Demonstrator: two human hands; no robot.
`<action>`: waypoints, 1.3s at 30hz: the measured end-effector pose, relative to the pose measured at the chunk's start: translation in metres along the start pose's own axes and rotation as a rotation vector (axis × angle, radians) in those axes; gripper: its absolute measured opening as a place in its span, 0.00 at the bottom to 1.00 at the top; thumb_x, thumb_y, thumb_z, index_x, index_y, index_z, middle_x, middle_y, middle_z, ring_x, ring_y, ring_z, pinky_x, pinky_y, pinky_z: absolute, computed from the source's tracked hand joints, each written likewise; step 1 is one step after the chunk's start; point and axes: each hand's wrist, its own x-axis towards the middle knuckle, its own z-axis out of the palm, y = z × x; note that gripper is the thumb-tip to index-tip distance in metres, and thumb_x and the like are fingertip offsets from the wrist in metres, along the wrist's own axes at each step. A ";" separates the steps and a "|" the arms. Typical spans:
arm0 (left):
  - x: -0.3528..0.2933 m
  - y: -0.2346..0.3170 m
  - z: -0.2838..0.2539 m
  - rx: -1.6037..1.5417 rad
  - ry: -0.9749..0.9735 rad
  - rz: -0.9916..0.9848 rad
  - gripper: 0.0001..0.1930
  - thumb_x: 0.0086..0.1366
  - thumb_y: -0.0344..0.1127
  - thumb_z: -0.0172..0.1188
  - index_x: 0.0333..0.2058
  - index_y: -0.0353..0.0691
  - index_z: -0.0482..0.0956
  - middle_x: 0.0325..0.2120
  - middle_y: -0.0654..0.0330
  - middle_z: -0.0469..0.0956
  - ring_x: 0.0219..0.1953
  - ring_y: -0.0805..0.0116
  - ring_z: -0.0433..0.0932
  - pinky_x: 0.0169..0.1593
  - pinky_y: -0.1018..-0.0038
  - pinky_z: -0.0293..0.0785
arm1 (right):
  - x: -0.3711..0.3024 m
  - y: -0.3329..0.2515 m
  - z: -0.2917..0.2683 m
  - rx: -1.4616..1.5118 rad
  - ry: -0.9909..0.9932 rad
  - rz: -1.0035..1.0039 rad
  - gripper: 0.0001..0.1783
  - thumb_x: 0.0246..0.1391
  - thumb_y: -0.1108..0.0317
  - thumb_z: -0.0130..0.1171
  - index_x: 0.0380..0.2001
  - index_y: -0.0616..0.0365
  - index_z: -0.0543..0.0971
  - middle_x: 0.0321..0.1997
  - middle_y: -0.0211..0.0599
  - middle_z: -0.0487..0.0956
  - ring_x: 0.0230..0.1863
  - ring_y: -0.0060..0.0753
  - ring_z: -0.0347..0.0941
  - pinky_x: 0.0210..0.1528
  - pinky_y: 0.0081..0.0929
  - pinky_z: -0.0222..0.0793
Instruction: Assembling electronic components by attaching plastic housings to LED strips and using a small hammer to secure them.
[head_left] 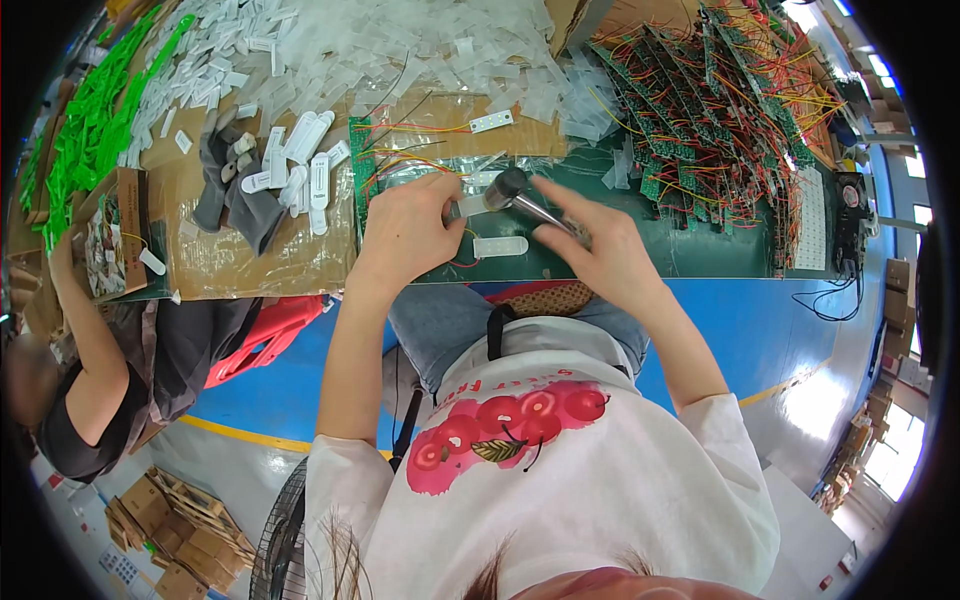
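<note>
My right hand (610, 245) grips a small hammer with a dark round head (507, 186) and a shiny metal handle, held tilted over the table edge. The curled fingers of my left hand (415, 225) pinch a small translucent strip (474, 206) right beside the hammer head. What else those fingertips hold is hidden. Just below lies a white round-ended light strip (500, 247). Farther back is a white strip with several small lights (491, 121), joined to red and yellow wires. The wires run to a green circuit board (360, 165) left of my left hand.
Clear plastic pieces (400, 50) heap at the back. Wired circuit boards (700, 110) pile up at the right. White oval casings (300, 150) and grey gloves (235, 190) lie on cardboard to the left. Farther left, another person's arm (95, 340) reaches toward green strips (100, 140).
</note>
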 end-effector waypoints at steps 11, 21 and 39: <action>-0.003 -0.009 0.006 -0.049 0.019 -0.008 0.11 0.52 0.31 0.70 0.34 0.40 0.79 0.25 0.60 0.78 0.27 0.61 0.79 0.32 0.65 0.74 | 0.055 0.005 0.017 0.056 -0.107 0.085 0.18 0.47 0.60 0.72 0.41 0.55 0.85 0.35 0.47 0.83 0.40 0.53 0.80 0.45 0.42 0.74; -0.004 -0.009 0.007 -0.082 0.030 0.014 0.12 0.52 0.31 0.70 0.35 0.40 0.79 0.24 0.61 0.77 0.25 0.63 0.77 0.31 0.67 0.73 | 0.057 0.014 0.028 0.088 -0.100 0.114 0.16 0.47 0.60 0.71 0.41 0.51 0.86 0.35 0.46 0.84 0.40 0.53 0.81 0.45 0.44 0.74; -0.005 -0.007 0.006 -0.074 0.043 -0.014 0.11 0.52 0.30 0.69 0.36 0.40 0.81 0.23 0.61 0.78 0.25 0.63 0.79 0.32 0.67 0.75 | 0.017 -0.008 -0.011 0.089 0.112 -0.109 0.17 0.60 0.66 0.62 0.52 0.53 0.82 0.34 0.44 0.82 0.34 0.47 0.79 0.38 0.38 0.74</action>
